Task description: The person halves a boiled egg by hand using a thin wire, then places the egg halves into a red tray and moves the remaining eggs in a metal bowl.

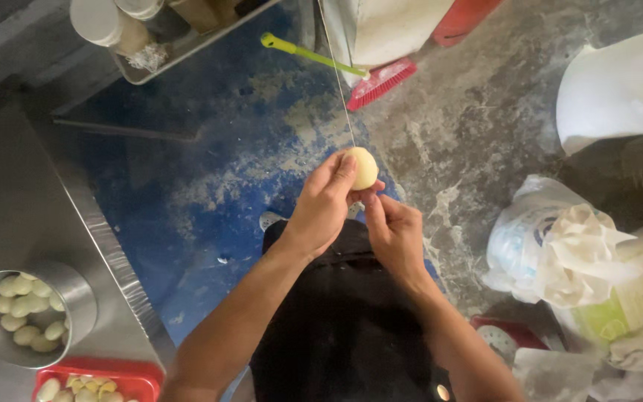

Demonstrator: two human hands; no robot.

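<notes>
The left hand (pixel 321 212) pinches a pale yellow ball (pixel 364 167) against a taut thin string (pixel 338 82) rising above the grip, while the right hand (pixel 394 234) just below pinches the string's lower end, apparently to steady it.

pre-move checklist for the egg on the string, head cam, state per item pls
1. Left hand has the peeled egg pinched at the fingertips: ok.
2. Right hand under the egg, fingertips close to it: ok; actual contact cannot tell.
3. String runs straight down from above to the top of the egg: ok.
4. String already into the egg, or only touching it: cannot tell.
5. Metal bowl of peeled eggs on the steel table, off to the left side: ok.
6. Red tray with pieces beside the bowl: ok; how full, cannot tell, cut off by the frame.
</notes>
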